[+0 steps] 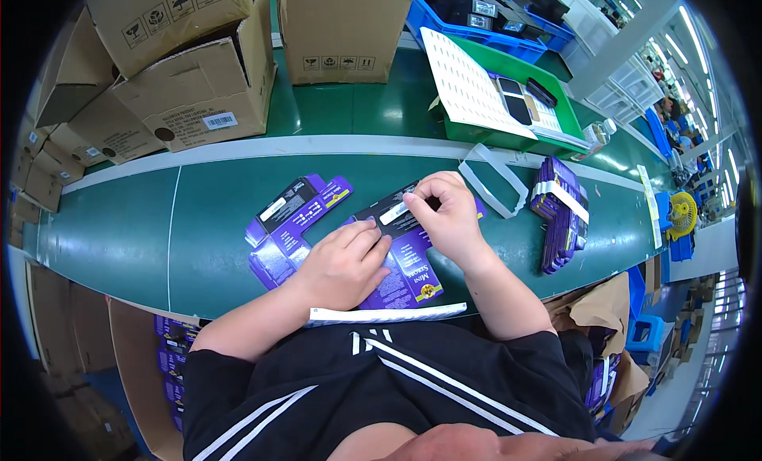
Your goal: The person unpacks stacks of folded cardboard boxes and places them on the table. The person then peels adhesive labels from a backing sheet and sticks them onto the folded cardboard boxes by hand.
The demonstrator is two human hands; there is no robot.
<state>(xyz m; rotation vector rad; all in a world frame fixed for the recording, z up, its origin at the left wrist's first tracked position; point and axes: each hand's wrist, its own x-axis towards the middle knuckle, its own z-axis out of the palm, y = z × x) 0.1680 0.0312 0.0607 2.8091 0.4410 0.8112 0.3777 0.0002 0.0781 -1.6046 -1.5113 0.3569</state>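
A flat, unfolded purple carton (402,272) with a black panel lies on the green bench in front of me. My left hand (346,259) rests on it, fingers laid flat. Above the black panel my right hand (449,220) is closed in a pinch, its thumb at the end of a white label (394,213). Whether anything sits between those fingertips is hidden. Left of my hands is another flattened purple carton (290,215), its lower part partly behind my left hand. A whitish strip (389,313) runs along the bench's near edge, by my left wrist.
At right stands a purple carton stack (558,223) wrapped in a white band. Beside it lies a loose white paper loop (486,175). A green bin (468,133) holds a white perforated sheet (464,76) and dark devices. Brown boxes (190,88) fill the far left.
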